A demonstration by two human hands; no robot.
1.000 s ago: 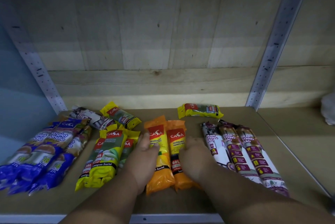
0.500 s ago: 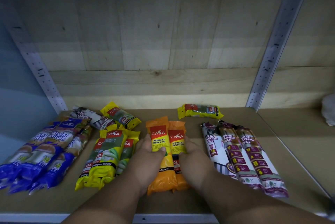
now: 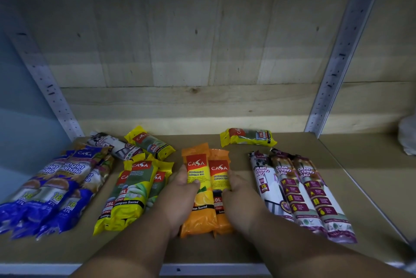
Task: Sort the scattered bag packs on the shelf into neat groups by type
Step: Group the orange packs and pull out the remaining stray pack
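My left hand (image 3: 180,190) and right hand (image 3: 238,196) clasp the two orange packs (image 3: 206,178) from either side at mid-shelf (image 3: 281,253), their long axes pointing straight away from me, squarely between both hands, neither nearer.

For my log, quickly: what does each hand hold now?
Left hand: grips the left orange plastic garbage-bag pack.
Right hand: grips the right orange pack.
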